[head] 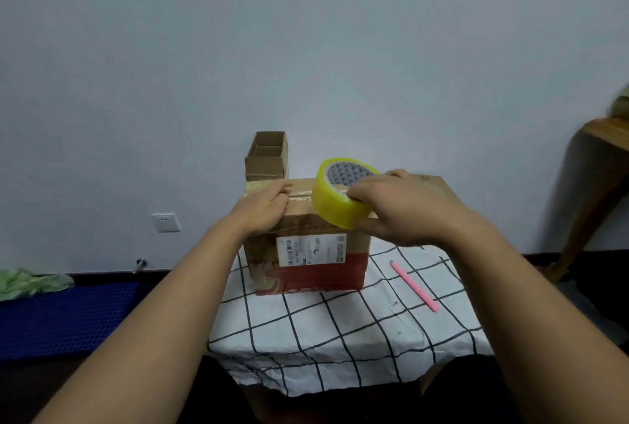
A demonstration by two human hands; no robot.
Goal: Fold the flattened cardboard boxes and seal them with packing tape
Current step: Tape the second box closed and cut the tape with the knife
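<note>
Yellow tape roll (340,199) tilted atop closed (labelled) cardboard box (306,253).

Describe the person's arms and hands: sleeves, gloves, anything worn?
Both forearms are bare as far as the frame shows; no sleeves in view. The left hand and right hand wear no gloves. No watch, bracelet or ring shows on either wrist or on the visible fingers. No cables, straps or markings on the arms.

I see the left hand (263,207) pressing flat on top of the cardboard box (306,253). Right hand (405,209) grips the yellow tape roll (340,195) at the top seam, tape seemingly stretched between. Pink pen (413,286) lies on the checked cloth (340,338).
</note>
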